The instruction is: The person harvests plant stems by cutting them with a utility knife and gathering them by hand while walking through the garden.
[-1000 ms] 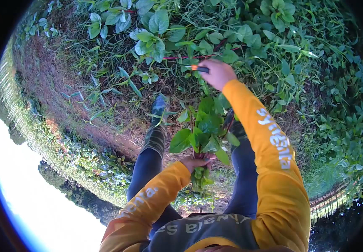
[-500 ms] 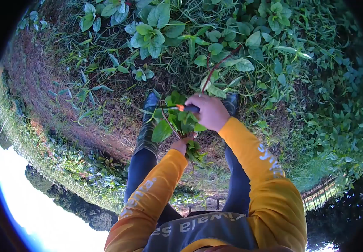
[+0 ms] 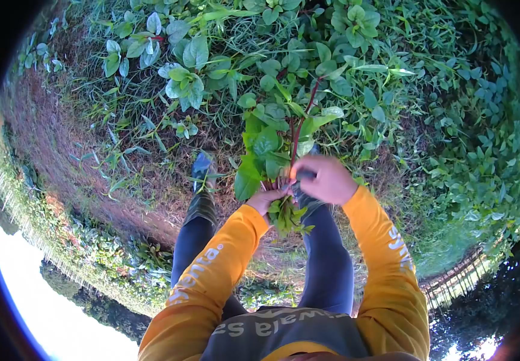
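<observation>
My left hand (image 3: 264, 200) is closed around a bunch of leafy greens (image 3: 261, 147), whose broad leaves rise above my fist while smaller leaves hang below it. Right beside it, my right hand (image 3: 330, 182) grips a small knife (image 3: 305, 174) by its dark handle with an orange end. The blade is hidden or smeared by motion at the bunch. A long reddish stem (image 3: 299, 135) with green leaves runs upward from between my two hands.
Low leafy plants (image 3: 184, 84) and grass grow thickly ahead and to the right. Dry brownish soil (image 3: 67, 144) stretches along the left. My boots (image 3: 203, 171) stand below the plants. A fence (image 3: 455, 283) shows at the lower right.
My right hand, with the knife, has come down and right, close to my left hand. The red stem now stands with the bunch between the hands. My view has shifted slightly.
</observation>
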Tool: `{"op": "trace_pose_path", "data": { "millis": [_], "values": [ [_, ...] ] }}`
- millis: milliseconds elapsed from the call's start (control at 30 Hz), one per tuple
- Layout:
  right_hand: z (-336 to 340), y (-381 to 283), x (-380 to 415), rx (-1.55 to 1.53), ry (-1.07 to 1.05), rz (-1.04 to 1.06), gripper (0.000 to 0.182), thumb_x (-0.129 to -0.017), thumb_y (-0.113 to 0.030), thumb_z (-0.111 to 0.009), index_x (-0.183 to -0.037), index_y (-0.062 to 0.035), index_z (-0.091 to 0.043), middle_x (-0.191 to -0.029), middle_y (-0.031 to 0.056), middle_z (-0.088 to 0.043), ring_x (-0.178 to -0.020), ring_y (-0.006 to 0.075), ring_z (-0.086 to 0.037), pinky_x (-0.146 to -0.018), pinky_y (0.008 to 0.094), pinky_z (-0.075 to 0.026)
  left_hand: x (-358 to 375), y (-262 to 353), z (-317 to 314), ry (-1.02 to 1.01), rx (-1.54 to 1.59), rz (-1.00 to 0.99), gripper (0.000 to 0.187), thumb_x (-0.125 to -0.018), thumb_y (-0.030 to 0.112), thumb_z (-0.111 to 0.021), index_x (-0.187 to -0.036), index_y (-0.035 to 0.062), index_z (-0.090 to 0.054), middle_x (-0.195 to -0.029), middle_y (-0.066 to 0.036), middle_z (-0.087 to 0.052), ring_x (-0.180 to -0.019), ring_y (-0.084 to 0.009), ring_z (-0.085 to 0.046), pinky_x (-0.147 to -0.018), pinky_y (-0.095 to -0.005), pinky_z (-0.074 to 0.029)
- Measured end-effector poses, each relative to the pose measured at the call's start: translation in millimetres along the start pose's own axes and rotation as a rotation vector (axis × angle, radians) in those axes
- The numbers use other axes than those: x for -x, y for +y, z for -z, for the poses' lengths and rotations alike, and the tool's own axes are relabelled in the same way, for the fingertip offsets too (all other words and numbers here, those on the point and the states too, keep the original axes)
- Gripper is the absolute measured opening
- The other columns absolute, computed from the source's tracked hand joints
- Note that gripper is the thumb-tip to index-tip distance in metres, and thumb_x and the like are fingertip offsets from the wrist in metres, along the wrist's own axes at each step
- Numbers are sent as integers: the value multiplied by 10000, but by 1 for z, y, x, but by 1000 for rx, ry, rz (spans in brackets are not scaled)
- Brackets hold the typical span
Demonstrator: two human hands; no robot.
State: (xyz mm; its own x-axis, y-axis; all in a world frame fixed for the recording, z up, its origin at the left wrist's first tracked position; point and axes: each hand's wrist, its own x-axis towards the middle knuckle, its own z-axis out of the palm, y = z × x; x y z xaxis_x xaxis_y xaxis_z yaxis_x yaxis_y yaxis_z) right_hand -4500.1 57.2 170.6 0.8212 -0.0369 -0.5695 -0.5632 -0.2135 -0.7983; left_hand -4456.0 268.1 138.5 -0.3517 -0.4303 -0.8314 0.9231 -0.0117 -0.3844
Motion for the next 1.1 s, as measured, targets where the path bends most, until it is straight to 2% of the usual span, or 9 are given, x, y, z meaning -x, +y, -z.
{"op": "trace_pose_path", "data": {
  "millis": [100,300,467,567,633,700,833,967,1100],
  "values": [
    [24,74,-74,414,490,-295,260,-799,-227,-532,-1029,-106,-542,-923,159,-606,-815,360,-600,-708,443,-480,3,0,-1,11,-6,-27,311,-860,92,-579,-1162,22,-546,-835,-76,-603,-754,-202,-594,-731,-346,-510],
    [76,234,-114,635,-37,-541,278,-812,-295,-582,-1064,-178,-580,-964,122,-632,-905,336,-596,-764,427,-468,13,10,12,95,-50,-34,390,-883,82,-536,-1253,-10,-452,-793,-66,-558,-765,-201,-564,-828,-397,-479],
    [88,251,-55,673,306,-750,292,-809,-305,-564,-1049,-140,-590,-958,126,-630,-895,318,-602,-769,423,-470,21,-3,22,1,-120,17,372,-887,91,-537,-1239,-7,-469,-810,-68,-561,-778,-205,-566,-786,-383,-480],
    [70,188,-71,581,423,-620,321,-782,-305,-601,-1060,-145,-586,-954,131,-626,-895,315,-599,-768,411,-477,23,-21,23,76,-159,98,335,-880,112,-560,-1206,38,-527,-887,-72,-598,-787,-202,-575,-762,-336,-483],
    [31,128,-100,384,435,-302,341,-751,-267,-636,-1070,-160,-584,-992,125,-617,-908,307,-598,-779,398,-484,18,-38,32,38,-125,73,317,-875,95,-561,-1190,53,-543,-961,-97,-618,-795,-209,-588,-743,-349,-493],
    [-26,66,-126,324,389,119,339,-734,-193,-654,-1067,-185,-590,-1118,109,-542,-931,297,-590,-797,378,-495,25,-41,31,85,-98,307,337,-861,60,-568,-1197,54,-539,-993,-121,-622,-794,-229,-611,-727,-366,-507],
    [-119,91,-184,642,-10,93,227,-738,-156,-633,-963,-168,-604,-1055,108,-545,-929,285,-593,-768,384,-504,23,-49,32,148,-41,287,189,-856,33,-548,-1043,36,-577,-808,-114,-620,-725,-260,-633,-659,-384,-527],
    [-111,60,-170,455,347,77,148,-719,-139,-636,-852,-105,-582,-832,85,-573,-856,290,-600,-732,391,-495,19,-41,44,179,67,181,120,-847,61,-575,-967,47,-567,-757,-82,-618,-650,-219,-622,-589,-378,-528],
    [-58,23,-98,272,663,178,205,-665,-42,-676,-855,-77,-606,-810,95,-594,-756,293,-604,-650,366,-498,12,-11,48,58,129,91,134,-882,146,-551,-962,40,-536,-764,-74,-587,-665,-197,-597,-701,-382,-525]
  ]
}}
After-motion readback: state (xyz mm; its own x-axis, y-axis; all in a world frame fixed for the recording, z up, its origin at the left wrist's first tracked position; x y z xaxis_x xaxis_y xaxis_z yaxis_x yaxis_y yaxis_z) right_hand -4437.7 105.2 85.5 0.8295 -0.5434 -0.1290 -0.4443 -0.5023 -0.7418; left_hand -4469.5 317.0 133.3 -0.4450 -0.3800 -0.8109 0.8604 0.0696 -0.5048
